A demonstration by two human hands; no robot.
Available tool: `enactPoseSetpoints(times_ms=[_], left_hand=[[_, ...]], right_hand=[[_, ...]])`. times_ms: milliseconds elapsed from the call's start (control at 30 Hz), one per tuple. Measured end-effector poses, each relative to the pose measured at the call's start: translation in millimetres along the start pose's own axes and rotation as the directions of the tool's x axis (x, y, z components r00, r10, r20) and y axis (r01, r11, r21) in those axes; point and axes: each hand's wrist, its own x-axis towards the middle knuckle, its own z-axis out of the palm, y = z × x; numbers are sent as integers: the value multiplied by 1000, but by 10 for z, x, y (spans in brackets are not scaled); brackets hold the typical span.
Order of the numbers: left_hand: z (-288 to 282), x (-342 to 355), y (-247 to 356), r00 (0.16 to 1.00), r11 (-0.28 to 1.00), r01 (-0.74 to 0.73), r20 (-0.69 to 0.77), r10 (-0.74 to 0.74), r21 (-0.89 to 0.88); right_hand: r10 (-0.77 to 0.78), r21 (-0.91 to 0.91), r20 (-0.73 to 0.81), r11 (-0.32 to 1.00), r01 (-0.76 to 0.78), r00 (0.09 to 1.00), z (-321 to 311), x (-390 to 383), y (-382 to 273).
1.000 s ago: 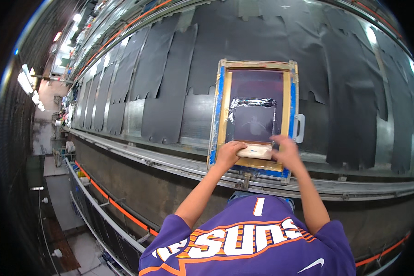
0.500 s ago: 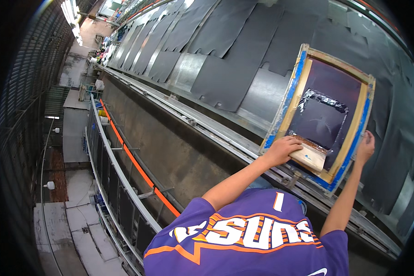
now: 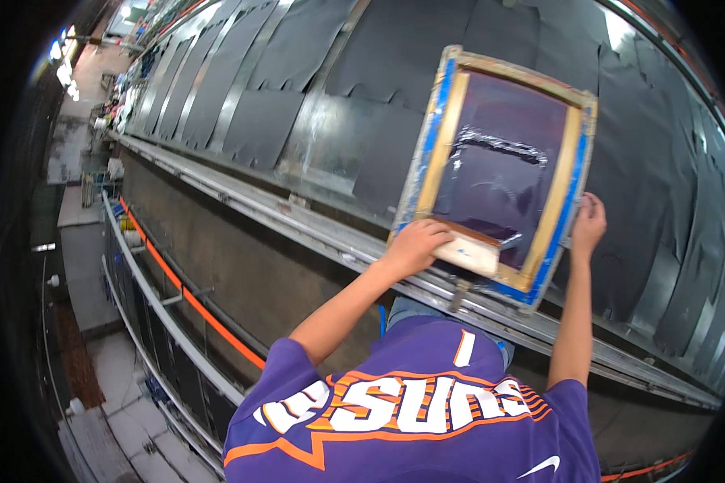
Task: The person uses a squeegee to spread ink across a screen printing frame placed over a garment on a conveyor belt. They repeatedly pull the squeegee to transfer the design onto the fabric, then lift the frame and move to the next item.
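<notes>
My left hand (image 3: 419, 246) is closed on the left end of a pale wooden squeegee (image 3: 469, 255), near the lower left corner of a screen printing frame (image 3: 576, 169). The squeegee rests across the near end of the dark mesh (image 3: 511, 105), its blade side reddish brown. Shiny ink smears outline a rectangle on the mesh. Blue tape runs along the wooden frame's sides. My right hand (image 3: 590, 227) is closed on the frame's right side, low down, its fingertips partly hidden. The frame lies at a slant over the long table.
Dark fabric pieces (image 3: 274, 121) are spread over the long metal table (image 3: 322, 145). A metal rail (image 3: 242, 191) follows its near edge. To the left stand a grey wall (image 3: 217, 249), an orange pipe (image 3: 193, 296) and a curved railing (image 3: 173, 322).
The frame, the squeegee and both hands have moved left along the table, over a stretch of bare metal and fabric. My view has shifted too. Both hands keep their hold.
</notes>
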Motion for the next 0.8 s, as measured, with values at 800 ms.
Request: enactPoseSetpoints(times_ms=[800], left_hand=[[-543, -15, -459, 989, 919, 117, 38, -142, 376]], right_hand=[[188, 260, 71, 945, -200, 980, 661, -620, -820]])
